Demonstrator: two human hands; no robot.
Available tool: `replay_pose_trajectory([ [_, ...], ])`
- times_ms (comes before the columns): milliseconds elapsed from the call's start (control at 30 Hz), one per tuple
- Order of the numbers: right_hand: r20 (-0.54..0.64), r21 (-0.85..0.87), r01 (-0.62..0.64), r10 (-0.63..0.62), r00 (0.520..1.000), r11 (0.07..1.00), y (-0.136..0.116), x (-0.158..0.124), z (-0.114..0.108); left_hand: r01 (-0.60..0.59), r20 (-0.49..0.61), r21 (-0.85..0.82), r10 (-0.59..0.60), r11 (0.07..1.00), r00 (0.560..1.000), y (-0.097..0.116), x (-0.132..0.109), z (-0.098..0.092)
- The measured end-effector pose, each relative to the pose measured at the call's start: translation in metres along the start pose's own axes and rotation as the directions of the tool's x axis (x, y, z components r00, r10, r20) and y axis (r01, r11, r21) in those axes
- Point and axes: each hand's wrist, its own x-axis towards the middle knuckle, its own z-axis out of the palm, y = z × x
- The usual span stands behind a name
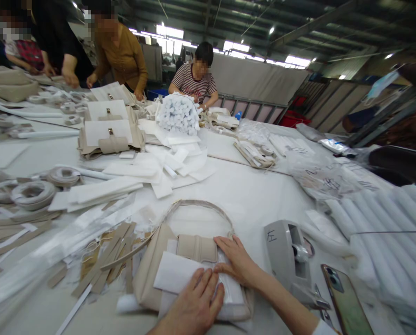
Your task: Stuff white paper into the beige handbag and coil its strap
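I see left hand (198, 298) flattened over sheet (173, 272), right hand (240, 264) spread at bag's (149, 274) two o'clock, probably keeping sheet put.

L hand (197, 298): bare, wrist (168, 325) incl.
R hand (238, 263): bare, as is forearm (285, 298)
R sleeve (324, 328): white, partly vis.

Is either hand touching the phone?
No, the left hand and right hand are at the beige bag; the phone lies apart from both.
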Motion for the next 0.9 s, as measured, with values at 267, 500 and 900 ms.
replay_pose_trajectory([
  [267, -0.155, -0.123, -0.075, 0.055, 0.986, 0.99, -0.018, -0.008, 0.005, 0.003, 0.031, 0.007, -0.003, 1.0, 1.0, 0.003, -0.005, 0.004],
  [500, -0.104, -0.022, -0.113, 0.11, 0.989, 0.993, -0.018, -0.027, 0.017, 0.018, 0.021, 0.018, -0.018, 1.0, 1.0, 0.006, -0.006, 0.008],
  [900, -0.151, -0.084, -0.119, 0.105, 0.983, 0.989, -0.016, -0.031, 0.026, 0.036, 0.034, -0.003, -0.036, 0.999, 0.999, 0.008, -0.007, 0.008],
])
